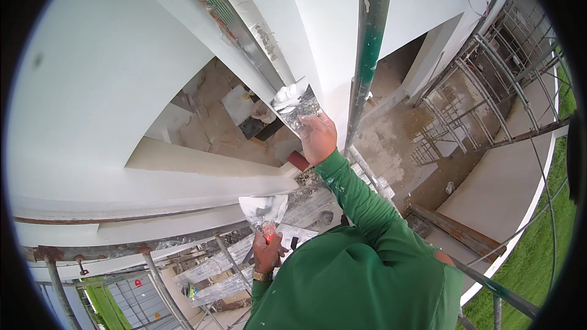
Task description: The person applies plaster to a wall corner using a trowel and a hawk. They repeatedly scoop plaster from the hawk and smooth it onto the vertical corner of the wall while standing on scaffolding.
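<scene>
Putty knives fill both hands: the right hand (319, 137) is closed on the red handle of a wide putty knife (296, 109), pressed to the white wall (110, 85) above it; lower, the left hand (268, 252) grips a second putty knife (263, 211), blade up.

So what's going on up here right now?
A person in a green long-sleeved top stands high on scaffolding beside a white wall. The right hand presses a plaster-smeared trowel against the wall's corner edge. The left hand holds a second, red-handled trowel low, away from the wall. A scaffold pole rises just right of the hand.
</scene>
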Demonstrator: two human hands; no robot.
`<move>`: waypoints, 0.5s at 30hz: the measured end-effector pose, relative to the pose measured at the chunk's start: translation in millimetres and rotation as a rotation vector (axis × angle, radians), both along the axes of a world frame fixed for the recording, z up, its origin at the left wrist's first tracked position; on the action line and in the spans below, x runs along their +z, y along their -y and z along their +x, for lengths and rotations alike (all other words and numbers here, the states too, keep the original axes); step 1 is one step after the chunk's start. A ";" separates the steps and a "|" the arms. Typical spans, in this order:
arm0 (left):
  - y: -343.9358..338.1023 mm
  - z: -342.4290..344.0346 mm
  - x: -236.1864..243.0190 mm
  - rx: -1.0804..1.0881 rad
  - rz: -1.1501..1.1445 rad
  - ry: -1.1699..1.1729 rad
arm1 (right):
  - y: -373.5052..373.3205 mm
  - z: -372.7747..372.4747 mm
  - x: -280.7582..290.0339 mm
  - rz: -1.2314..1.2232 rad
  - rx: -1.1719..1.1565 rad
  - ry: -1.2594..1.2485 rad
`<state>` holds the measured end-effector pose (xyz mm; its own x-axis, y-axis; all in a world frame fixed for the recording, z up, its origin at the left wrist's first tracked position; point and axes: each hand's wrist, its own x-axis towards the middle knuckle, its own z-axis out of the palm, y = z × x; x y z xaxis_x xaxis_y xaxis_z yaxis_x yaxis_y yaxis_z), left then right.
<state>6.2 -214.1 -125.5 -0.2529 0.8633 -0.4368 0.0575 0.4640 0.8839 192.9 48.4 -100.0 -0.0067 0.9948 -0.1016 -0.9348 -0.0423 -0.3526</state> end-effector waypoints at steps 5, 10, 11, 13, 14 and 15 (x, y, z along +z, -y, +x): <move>-15.8 -8.0 8.2 0.101 -0.054 0.039 | -58.4 -18.3 8.9 0.119 -0.492 0.736; -28.9 -18.7 6.6 0.171 -0.053 0.025 | -79.0 -14.6 30.5 0.073 -0.487 0.858; -33.7 -19.0 9.2 0.190 -0.044 0.037 | -78.9 -10.8 33.4 0.071 -0.448 0.824; -43.0 -13.7 9.2 0.238 -0.023 0.189 | -76.3 1.9 41.1 0.079 -0.366 0.776; -48.7 -14.3 9.6 0.261 -0.013 0.317 | -78.5 5.4 40.9 0.110 -0.387 0.750; -53.0 -11.9 11.5 0.295 0.003 0.446 | -77.3 10.1 41.5 0.141 -0.316 0.717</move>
